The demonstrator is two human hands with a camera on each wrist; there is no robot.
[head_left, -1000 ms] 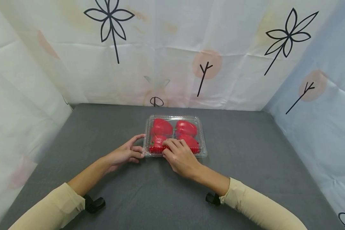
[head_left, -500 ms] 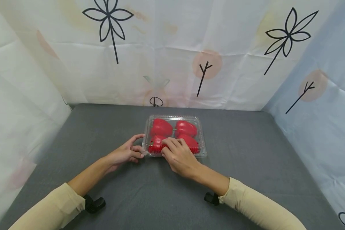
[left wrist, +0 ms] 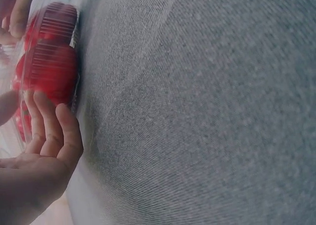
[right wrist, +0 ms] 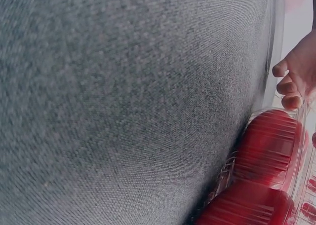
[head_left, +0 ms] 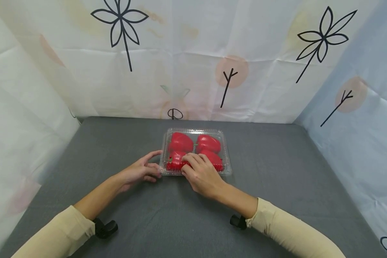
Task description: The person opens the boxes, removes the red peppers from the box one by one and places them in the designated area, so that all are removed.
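In the head view a clear plastic clamshell container (head_left: 226, 154) sits on the grey cloth with several red bell peppers (head_left: 180, 141) inside. Its ribbed lid lies over them. My left hand (head_left: 138, 174) is at the container's left side, its fingers loosely extended, fingertips right at the wall. Seen from the left wrist, those fingers (left wrist: 44, 131) lie along the ribbed side. My right hand (head_left: 201, 175) has its bent fingers over the lid's front edge, the thumb low at the front. From the right wrist, most of the right hand is out of sight.
Grey cloth (head_left: 277, 186) covers the table around the container. White printed fabric (head_left: 193, 64) hangs behind the table and on both sides. A black camera strap (head_left: 105, 229) shows at the left wrist, another (head_left: 238, 222) at the right.
The hands stay at the container's left side and front edge. The container has shifted very slightly left against the right hand; otherwise only the view drifts a little.
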